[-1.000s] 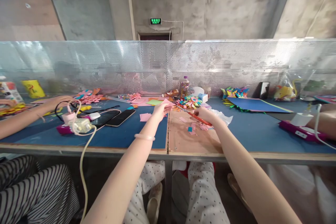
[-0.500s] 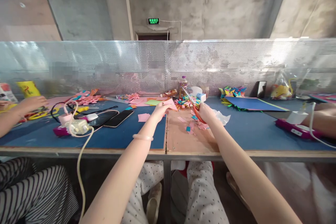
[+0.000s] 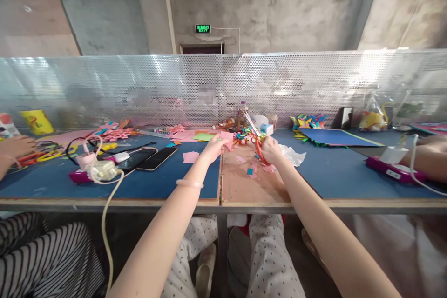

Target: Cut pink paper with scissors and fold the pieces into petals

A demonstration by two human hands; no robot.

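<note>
Over brown tabletop [image 3: 240,191], scissors [image 3: 259,150], perforated screen [image 3: 307,79], concrete wall [image 3: 296,4]

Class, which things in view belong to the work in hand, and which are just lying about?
Apparently in use:
pink paper in left hand
orange scissors in right hand
pink scraps

Apparently lying about:
black phone
purple-capped bottle
yellow container

The left hand [image 3: 212,150] holds pink paper [image 3: 228,138] and the right hand [image 3: 271,151] grips scissors [image 3: 259,147], with paper scraps [image 3: 250,172] near them on the worktop [image 3: 244,193] and a phone [image 3: 158,158] lying off to the left.
</note>
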